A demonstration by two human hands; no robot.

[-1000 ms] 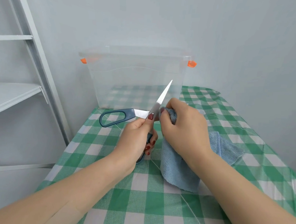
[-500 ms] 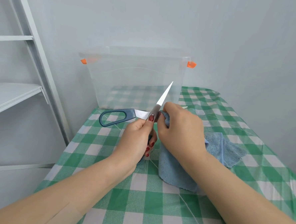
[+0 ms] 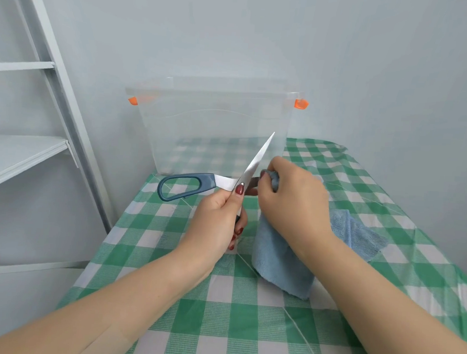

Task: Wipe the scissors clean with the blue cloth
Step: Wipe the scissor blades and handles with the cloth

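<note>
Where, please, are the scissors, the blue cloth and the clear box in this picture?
scissors [image 3: 256, 162]: head view, on the raised blade.
blue cloth [image 3: 279, 264]: head view, on the hanging fold below the right hand.
clear box [image 3: 202, 136]: head view, on its front wall.

Two bare forearms enter from the bottom corners of the frame, with no sleeves, watch or bracelet showing. The left hand [image 3: 215, 225], at centre, has dark red polish on the nails of its fingers [image 3: 239, 189]. The right hand [image 3: 293, 205], just right of centre, shows no rings.
</note>
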